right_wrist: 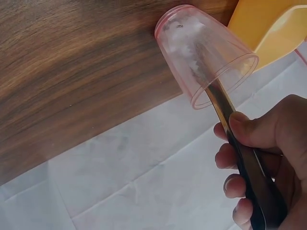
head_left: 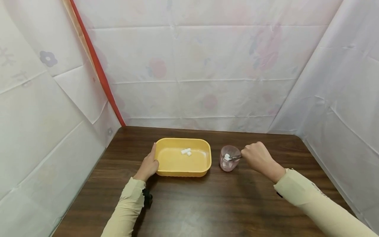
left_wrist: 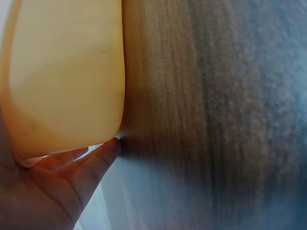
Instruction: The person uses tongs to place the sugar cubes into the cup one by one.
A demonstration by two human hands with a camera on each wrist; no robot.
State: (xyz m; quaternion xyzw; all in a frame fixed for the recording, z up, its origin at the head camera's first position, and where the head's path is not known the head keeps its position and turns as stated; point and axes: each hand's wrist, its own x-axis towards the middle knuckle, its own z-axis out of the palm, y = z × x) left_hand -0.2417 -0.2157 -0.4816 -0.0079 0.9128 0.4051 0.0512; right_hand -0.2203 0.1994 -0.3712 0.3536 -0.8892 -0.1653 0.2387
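My left hand (head_left: pixel 149 165) grips the left end of a yellow plastic basin (head_left: pixel 183 172), its fingers (left_wrist: pixel 98 165) against the outer wall. Several small white cubes (head_left: pixel 186 151) lie together on the basin's floor. In my right hand (head_left: pixel 258 158) is a pair of dark metal tongs (right_wrist: pixel 249 177), with thumb and fingers wrapped around them. The tongs' tips reach down into a clear pink cup (right_wrist: pixel 211 52) standing to the right of the basin. White pieces (head_left: pixel 227 156) sit inside the cup by the tips; whether one is pinched I cannot tell.
Everything stands on a dark brown wooden table (head_left: pixel 189 200). White patterned sheeting (head_left: pixel 195 65) hangs behind and along both sides, with a red strip (head_left: pixel 99 67) at the back left corner.
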